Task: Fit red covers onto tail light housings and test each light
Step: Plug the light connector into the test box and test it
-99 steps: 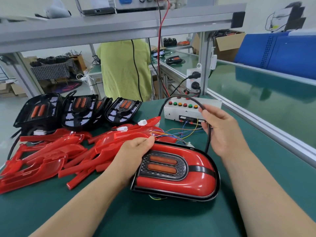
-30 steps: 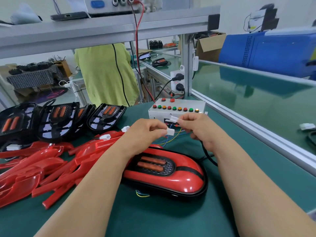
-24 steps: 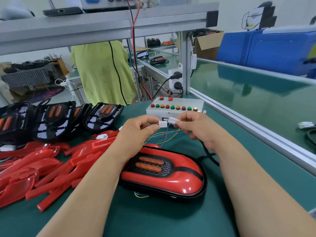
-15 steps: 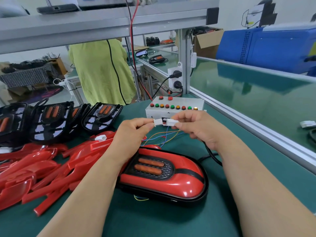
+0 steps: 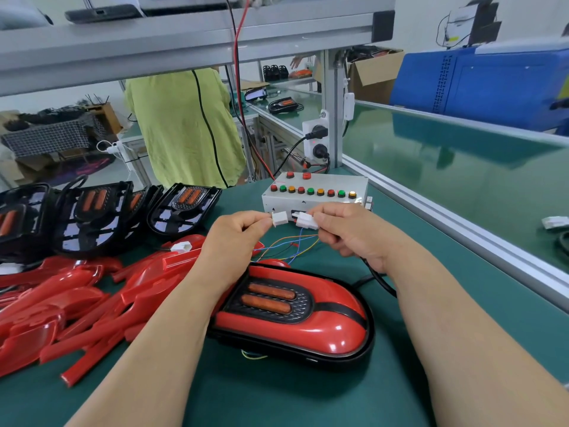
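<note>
A tail light point(image 5: 323, 328) with its red cover fitted lies on the green mat below my wrists. Above it my left hand point(image 5: 234, 238) pinches a white plug point(image 5: 280, 218) on thin coloured wires point(image 5: 286, 245). My right hand point(image 5: 348, 232) pinches a second white plug point(image 5: 306, 223), whose black cable point(image 5: 378, 278) runs down past my wrist. The two plugs face each other end to end with a small gap, just in front of the white test box point(image 5: 314, 194) with its coloured buttons.
Loose red covers point(image 5: 61, 303) are piled at the left, with open black housings point(image 5: 181, 208) leaning in a row behind them. A person in a green shirt point(image 5: 184, 127) stands beyond the bench. An aluminium rail point(image 5: 462, 223) and green conveyor point(image 5: 462, 167) run along the right.
My left hand left the tail light and picked up a plug. Both hands then rose and brought the two plugs together end to end in front of the test box.
</note>
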